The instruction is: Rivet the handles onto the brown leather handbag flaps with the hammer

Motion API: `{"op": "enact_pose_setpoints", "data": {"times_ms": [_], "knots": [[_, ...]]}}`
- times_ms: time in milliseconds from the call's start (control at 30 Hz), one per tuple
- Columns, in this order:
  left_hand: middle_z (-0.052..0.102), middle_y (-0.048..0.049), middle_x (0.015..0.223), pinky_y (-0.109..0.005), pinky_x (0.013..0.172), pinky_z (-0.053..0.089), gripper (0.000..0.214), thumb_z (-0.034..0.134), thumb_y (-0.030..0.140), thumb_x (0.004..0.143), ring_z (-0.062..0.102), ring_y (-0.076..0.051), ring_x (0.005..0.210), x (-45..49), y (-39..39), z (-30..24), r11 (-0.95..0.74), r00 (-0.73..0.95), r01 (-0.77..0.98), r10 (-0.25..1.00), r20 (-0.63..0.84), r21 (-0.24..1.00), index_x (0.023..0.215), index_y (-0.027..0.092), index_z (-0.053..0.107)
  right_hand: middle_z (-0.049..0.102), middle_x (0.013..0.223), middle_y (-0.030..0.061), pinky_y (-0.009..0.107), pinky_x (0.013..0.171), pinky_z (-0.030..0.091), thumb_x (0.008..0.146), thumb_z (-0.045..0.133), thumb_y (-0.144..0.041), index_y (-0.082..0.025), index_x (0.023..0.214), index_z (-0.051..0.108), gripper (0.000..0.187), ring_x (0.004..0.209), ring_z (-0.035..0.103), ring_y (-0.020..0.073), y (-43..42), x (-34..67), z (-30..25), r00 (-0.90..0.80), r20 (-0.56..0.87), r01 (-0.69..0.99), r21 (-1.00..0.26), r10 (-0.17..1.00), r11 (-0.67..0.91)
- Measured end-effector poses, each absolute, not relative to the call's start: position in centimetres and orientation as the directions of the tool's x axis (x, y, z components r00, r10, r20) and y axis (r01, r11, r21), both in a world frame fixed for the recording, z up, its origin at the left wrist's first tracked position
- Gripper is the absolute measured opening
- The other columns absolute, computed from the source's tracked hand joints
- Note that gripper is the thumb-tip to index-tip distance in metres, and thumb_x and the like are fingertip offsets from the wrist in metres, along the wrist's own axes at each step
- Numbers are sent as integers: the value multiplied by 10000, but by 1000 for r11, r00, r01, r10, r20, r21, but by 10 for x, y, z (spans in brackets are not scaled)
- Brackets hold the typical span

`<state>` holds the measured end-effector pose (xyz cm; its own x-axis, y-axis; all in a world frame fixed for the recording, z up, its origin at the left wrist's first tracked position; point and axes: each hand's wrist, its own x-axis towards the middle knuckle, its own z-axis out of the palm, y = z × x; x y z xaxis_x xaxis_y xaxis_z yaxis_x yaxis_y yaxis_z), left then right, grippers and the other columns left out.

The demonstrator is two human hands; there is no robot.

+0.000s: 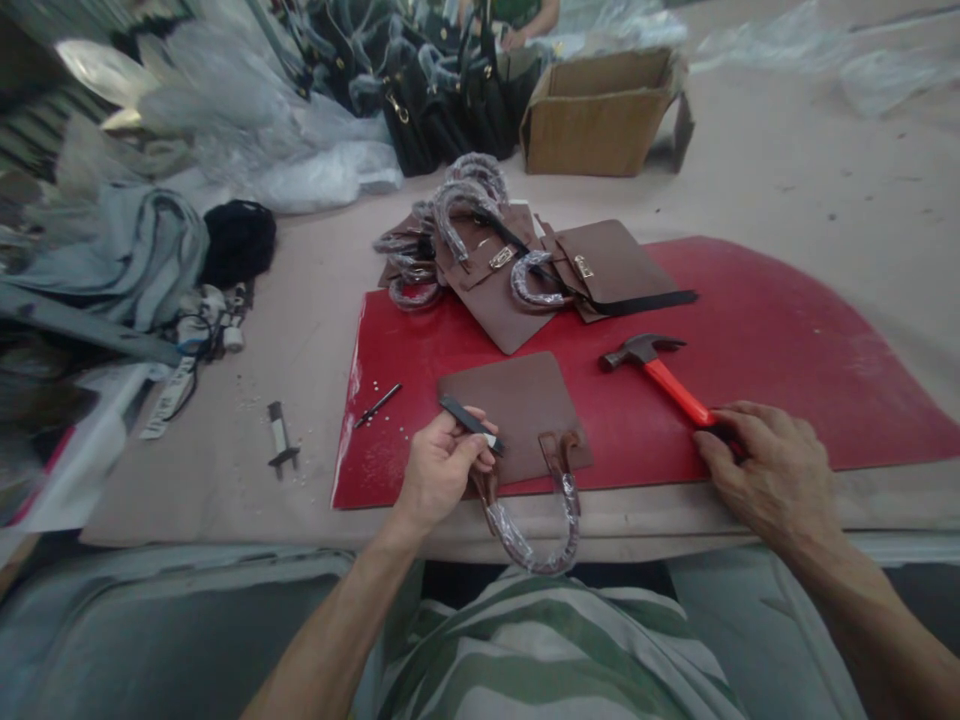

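My left hand (442,465) pinches a dark bar-shaped metal tool (470,424) with a pale patch near one end. Beneath it lies a brown leather bag panel (517,395) with a curved handle (532,550) wrapped in clear plastic, which hangs over the table's front edge. On the right, my right hand (772,470) has its fingers round the end of a claw hammer's orange handle (675,390). The hammer's dark head (641,350) is over the red mat, and I cannot tell if it touches it. A thin black rod (379,404) lies left of the panel.
More brown bag panels (491,290) with wrapped handles are piled behind, on the red mat (765,340). A two-pronged tool (280,440) lies left on the table. Farther back are a cardboard box (600,120), black bags (420,110), plastic wrap (330,170) and a person's arm (541,20).
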<state>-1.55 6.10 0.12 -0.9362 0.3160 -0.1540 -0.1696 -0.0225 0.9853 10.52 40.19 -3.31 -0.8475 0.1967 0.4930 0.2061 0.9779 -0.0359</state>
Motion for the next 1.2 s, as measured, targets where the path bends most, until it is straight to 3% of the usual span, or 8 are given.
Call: {"op": "enact_pose_setpoints", "data": {"times_ms": [233,533,833,1200], "knots": [[770,-49,941,-260,788,590,162,691,212,817,732,-178,864,-9,60,-10,159,-952,41,307,-10,986,975,178,696,693,1039,138,431,759,495,932,480,-414,-151,951,686,334,916,630,322,400,105,-32,-848,483,228,-40,219,973],[764,-34,928,-262,740,577,119,641,195,854,729,-177,825,-3,62,-14,223,-952,121,303,49,967,967,199,678,688,1040,145,430,763,489,932,484,-408,-137,946,688,340,911,629,327,399,106,-31,-849,482,218,-50,215,975],[735,-45,924,-256,804,545,159,583,115,861,704,-173,867,-1,66,-25,308,-846,494,388,367,813,967,192,671,691,1056,147,426,784,481,926,475,-417,-152,940,676,333,943,630,319,400,106,-31,-864,452,215,-69,223,974],[710,-36,919,-247,815,549,131,553,116,897,693,-144,854,0,70,-36,376,-778,623,394,490,686,1004,175,601,694,1069,151,418,823,461,919,483,-402,-142,957,681,329,965,620,310,399,108,-31,-871,426,230,-86,245,969]]}}
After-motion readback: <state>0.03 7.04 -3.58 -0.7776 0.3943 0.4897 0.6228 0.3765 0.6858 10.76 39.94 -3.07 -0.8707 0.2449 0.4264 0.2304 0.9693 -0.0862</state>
